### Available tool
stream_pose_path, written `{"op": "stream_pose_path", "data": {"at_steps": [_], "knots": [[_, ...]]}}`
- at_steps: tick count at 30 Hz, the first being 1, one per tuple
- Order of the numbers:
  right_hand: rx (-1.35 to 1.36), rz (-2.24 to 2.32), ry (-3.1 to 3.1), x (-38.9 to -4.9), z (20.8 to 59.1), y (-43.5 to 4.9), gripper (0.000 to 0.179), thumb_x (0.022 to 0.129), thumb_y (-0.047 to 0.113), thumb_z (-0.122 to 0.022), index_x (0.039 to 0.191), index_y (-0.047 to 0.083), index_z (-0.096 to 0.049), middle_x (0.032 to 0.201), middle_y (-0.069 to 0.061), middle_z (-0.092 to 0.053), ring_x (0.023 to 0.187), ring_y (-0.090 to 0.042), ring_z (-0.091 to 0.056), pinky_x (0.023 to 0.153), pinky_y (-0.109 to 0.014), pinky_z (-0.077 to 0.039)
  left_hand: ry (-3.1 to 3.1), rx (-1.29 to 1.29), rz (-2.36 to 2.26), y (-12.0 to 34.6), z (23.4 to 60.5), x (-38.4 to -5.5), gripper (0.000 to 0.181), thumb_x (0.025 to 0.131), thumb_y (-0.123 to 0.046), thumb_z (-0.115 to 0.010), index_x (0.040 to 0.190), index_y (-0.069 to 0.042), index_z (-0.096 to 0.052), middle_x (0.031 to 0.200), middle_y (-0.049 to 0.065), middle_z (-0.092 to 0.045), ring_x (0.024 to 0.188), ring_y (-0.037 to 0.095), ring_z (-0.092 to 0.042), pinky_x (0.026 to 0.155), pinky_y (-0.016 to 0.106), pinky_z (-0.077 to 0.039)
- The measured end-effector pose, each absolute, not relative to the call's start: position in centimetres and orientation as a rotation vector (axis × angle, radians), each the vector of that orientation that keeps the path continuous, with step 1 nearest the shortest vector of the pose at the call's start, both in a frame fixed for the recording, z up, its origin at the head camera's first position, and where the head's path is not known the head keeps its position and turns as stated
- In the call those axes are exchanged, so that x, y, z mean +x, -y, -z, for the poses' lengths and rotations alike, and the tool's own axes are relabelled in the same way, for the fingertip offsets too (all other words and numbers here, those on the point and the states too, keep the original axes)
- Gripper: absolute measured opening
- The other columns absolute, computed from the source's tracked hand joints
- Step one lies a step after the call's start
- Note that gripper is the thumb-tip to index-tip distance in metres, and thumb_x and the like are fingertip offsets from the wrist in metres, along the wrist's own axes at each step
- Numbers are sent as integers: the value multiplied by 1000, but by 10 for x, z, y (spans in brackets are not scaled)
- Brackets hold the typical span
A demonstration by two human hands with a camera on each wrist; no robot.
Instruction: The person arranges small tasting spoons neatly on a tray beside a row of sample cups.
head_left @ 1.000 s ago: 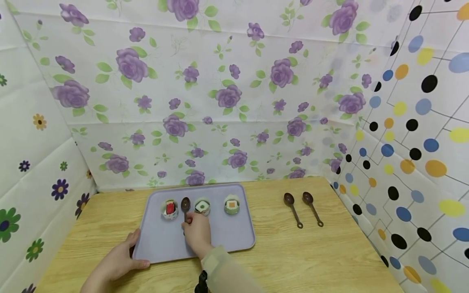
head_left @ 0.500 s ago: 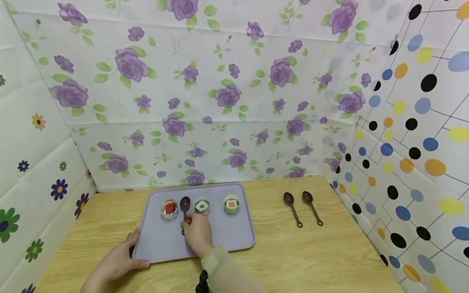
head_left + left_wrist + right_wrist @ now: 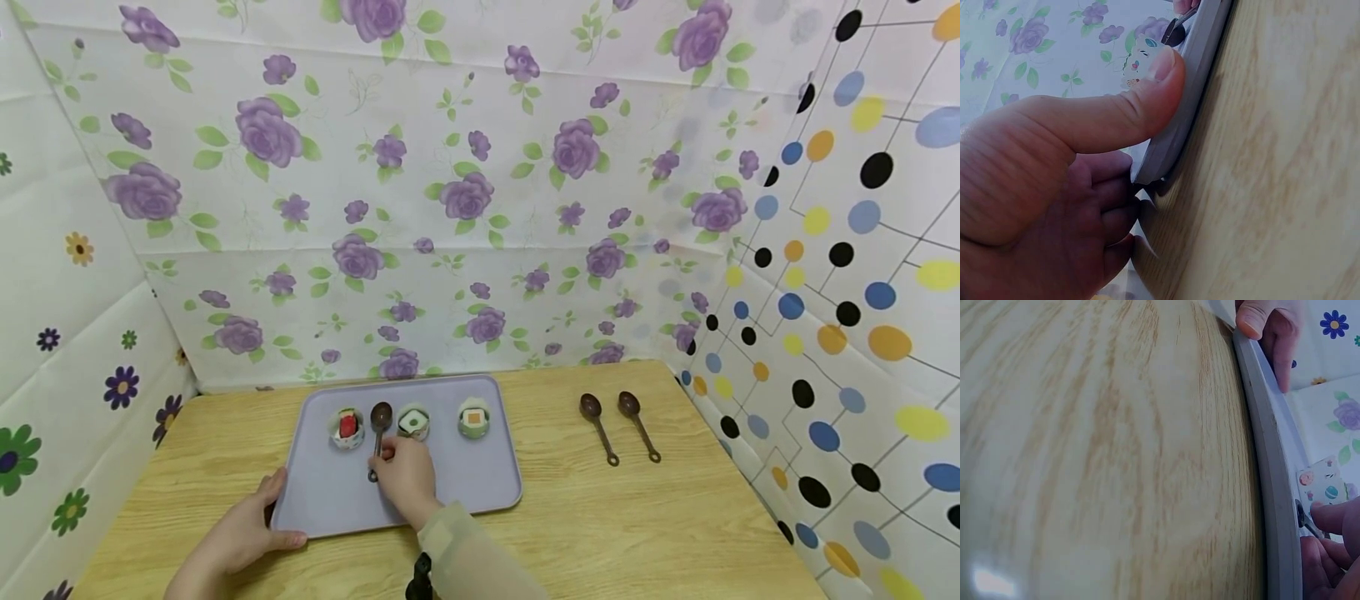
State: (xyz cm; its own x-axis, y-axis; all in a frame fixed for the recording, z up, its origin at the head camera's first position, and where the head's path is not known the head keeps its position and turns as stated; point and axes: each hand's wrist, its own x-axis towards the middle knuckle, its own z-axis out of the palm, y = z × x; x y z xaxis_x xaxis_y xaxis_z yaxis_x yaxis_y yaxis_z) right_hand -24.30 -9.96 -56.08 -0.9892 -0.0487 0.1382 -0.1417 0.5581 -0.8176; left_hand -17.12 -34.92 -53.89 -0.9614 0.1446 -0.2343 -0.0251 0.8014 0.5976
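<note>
My right hand [image 3: 407,477] pinches the handle of a dark brown spoon [image 3: 382,415], whose bowl points to the back of the lilac tray [image 3: 330,506]. The spoon lies between a small cup with a red topping [image 3: 347,428] and a cup with a white square topping [image 3: 413,422]. At the tray's front left corner my left hand [image 3: 243,527] grips the rim; the thumb [image 3: 1147,97] rests on the front edge and the other fingers lie along the left side. In the right wrist view, fingers hold the spoon's handle behind the tray's raised rim [image 3: 1282,506].
A third cup with an orange-centred square [image 3: 474,419] stands on the tray's right part. Two more brown spoons, a left one [image 3: 598,428] and a right one [image 3: 639,426], lie on the wooden table [image 3: 577,533]. Patterned cloth walls [image 3: 420,317] enclose the back and sides.
The spoon's bowl has swung slightly to the right, so its handle slants a little more, and my right hand has turned slightly with it. The left hand and tray have stayed put.
</note>
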Motion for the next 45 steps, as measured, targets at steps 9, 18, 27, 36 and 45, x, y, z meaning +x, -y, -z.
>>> {"op": "stream_pose_path", "data": {"at_steps": [9, 18, 27, 36, 45], "knots": [[213, -1388, 2690, -243, 562, 99, 15, 87, 13, -88, 101, 10, -83, 73, 18, -61, 67, 2, -55, 64, -21, -50, -2708, 75, -912, 348, 537, -170, 135, 77, -54, -93, 159, 20, -16, 159, 50, -15, 148, 66, -18, 117, 76, -26], [215, -1373, 2686, -243, 561, 98, 20, 86, 9, -88, 105, 9, -84, 75, 16, -63, 68, 2, -56, 65, -20, -51, -2699, 68, -910, 347, 537, -170, 136, 77, -55, -93, 160, 20, -15, 160, 49, -14, 148, 67, -17, 117, 76, -24], [250, -1566, 2682, -245, 560, 89, 27, 89, 11, -88, 114, 3, -81, 82, 12, -67, 72, 3, -60, 68, -20, -54, -2693, 60, -932, 347, 535, -169, 137, 76, -55, -94, 160, 20, -15, 160, 49, -13, 149, 67, -16, 118, 76, -23], [268, -1932, 2599, -247, 557, 55, 35, 90, 11, -86, 123, -1, -78, 99, 2, -77, 87, -5, -69, 74, -22, -59, -2692, 67, -939, 348, 536, -170, 137, 76, -55, -94, 160, 20, -14, 160, 49, -14, 149, 67, -16, 118, 76, -22], [312, -2151, 2575, -253, 544, 7, 30, 98, 10, -79, 126, 1, -77, 105, -2, -77, 90, -12, -71, 78, -32, -62, -2691, 76, -936, 348, 536, -171, 136, 77, -53, -94, 159, 20, -14, 160, 50, -13, 149, 67, -16, 118, 76, -23]]}}
